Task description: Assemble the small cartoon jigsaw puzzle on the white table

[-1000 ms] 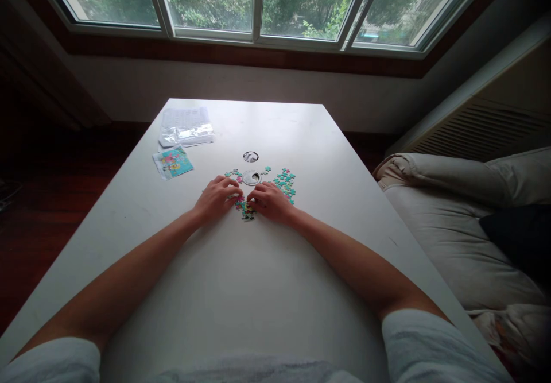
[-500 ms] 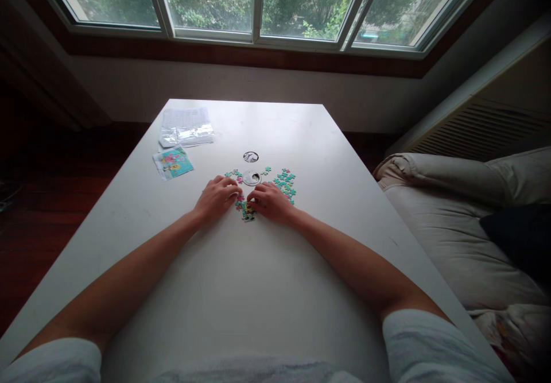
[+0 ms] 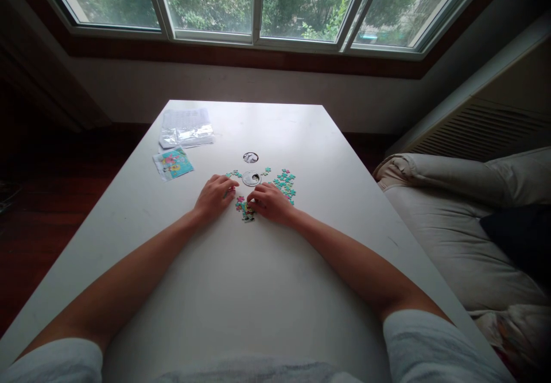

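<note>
A small joined group of jigsaw puzzle pieces (image 3: 247,212), yellow and green, lies on the white table in front of me. My right hand (image 3: 272,201) rests at its upper right edge, thumb and fingers drawn together on the pieces. Just left of that, my left hand (image 3: 215,196) has its fingers closed on a pink puzzle piece (image 3: 232,190), partly hidden by the fingertips. Another pink piece (image 3: 240,198) lies between the hands, at the top of the joined group. Loose turquoise pieces (image 3: 284,183) are spread beyond my right hand.
Behind the hands sit a round silver lid-like disc (image 3: 251,178) and a smaller round item (image 3: 250,157). A colourful picture card (image 3: 173,163) and a clear plastic packet (image 3: 186,127) lie at the far left of the table (image 3: 241,291). A beige sofa (image 3: 443,222) stands at the right.
My left hand has shifted slightly left, away from the joined group. A pink piece behind the fingers now shows at its fingertips. My right hand has stayed in place.
</note>
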Available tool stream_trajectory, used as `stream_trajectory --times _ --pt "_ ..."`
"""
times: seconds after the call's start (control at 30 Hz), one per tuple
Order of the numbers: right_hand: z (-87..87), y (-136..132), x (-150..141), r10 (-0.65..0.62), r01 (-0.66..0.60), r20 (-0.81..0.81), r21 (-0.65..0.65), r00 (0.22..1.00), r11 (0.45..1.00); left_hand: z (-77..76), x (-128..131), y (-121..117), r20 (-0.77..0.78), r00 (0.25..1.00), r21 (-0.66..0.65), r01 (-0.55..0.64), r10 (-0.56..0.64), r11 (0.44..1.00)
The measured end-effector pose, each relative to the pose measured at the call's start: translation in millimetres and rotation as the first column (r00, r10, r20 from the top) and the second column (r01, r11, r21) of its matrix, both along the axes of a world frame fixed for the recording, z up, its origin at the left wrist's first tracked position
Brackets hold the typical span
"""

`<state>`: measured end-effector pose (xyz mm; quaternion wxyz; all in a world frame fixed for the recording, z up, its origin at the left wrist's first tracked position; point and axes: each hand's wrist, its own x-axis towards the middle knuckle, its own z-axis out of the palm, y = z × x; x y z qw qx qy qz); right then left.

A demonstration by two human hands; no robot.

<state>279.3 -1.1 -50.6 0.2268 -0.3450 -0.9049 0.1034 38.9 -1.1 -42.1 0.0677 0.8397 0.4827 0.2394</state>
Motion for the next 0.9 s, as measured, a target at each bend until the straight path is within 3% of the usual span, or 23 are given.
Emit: stream_trajectory --times 0.23,0.63,0.9 --pt "-0.1 -0.1 0.0 0.003 -0.003 0.005 -0.002 1.0 1.0 -1.3 1.3 -1.4 -0.065 0.984 0.012 -0.168 0.168 0.986" --pt "-1.5 0.7 0.4 0.005 -0.005 -0.003 -0.01 1.0 1.0 2.8 5.3 -5.9 -0.076 0.98 0.015 -0.184 0.184 0.983" --pt "-0.6 0.2 0.1 0.006 -0.006 0.0 -0.008 1.0 1.0 1.8 1.0 -1.2 -0.011 0.986 -0.058 -0.169 0.169 0.984"
